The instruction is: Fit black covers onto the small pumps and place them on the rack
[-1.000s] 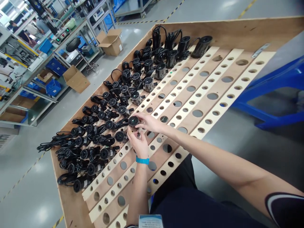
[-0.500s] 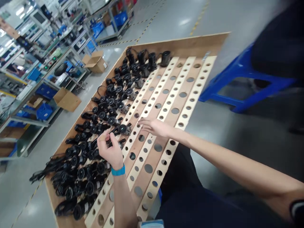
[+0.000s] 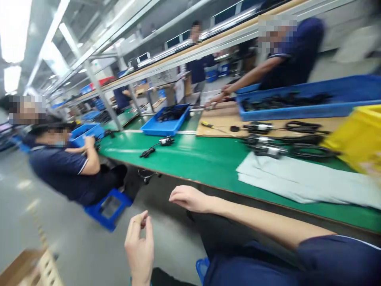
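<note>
Now the green table (image 3: 190, 159) runs beyond both hands, a corded motor (image 3: 166, 140) on it well ahead of the right hand (image 3: 190, 198), whose grip is open and empty. The left hand (image 3: 139, 242) pinches its grip shut, contents unclear; with the eyes turned away, anything tiny could drop unseen. The wooden rack (image 3: 32, 268), earlier beneath both grips, shows only a corner far left.

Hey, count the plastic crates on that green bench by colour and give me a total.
Blue: 3, namely the shallow tray, the long crate and the small crate at the left end of the green bench.
Yellow: 1, the yellow crate at the right edge.
Total: 4. Blurred blue shapes farther back are not counted.
</note>
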The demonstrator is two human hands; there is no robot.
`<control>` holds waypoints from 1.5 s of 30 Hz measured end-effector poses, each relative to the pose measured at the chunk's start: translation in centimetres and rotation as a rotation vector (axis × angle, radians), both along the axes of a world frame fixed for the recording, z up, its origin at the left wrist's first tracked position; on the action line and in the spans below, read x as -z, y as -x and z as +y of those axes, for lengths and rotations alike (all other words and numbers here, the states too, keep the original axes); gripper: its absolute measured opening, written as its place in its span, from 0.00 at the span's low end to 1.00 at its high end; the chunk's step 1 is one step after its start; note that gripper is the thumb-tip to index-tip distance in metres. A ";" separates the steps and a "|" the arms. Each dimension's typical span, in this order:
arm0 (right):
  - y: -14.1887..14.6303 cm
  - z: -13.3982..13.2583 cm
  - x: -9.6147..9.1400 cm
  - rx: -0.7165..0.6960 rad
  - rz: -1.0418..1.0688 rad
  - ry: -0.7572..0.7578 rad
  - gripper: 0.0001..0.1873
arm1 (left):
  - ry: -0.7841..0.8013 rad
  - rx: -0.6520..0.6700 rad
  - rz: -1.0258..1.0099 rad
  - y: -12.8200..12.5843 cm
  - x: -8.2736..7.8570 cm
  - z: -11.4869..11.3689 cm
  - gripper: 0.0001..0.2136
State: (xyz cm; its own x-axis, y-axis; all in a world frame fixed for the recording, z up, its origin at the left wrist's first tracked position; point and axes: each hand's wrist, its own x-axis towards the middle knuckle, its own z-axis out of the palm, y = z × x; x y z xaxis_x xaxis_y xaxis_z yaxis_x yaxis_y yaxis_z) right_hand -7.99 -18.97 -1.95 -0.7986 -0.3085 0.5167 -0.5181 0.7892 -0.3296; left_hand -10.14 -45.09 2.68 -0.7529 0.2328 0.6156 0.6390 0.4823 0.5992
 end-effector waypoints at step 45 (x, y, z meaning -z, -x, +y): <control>-10.7 17.5 -9.9 0.928 0.979 0.353 0.42 | -0.044 0.382 0.027 -4.1 -7.8 29.0 0.24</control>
State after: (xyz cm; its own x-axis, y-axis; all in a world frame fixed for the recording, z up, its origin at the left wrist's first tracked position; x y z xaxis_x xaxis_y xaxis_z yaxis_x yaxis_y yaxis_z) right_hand 2.75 -1.50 7.93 0.0900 0.3905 0.9162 0.0092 0.9196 -0.3929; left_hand -6.07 -16.08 10.48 -0.6002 0.4659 0.6501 0.7837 0.1804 0.5943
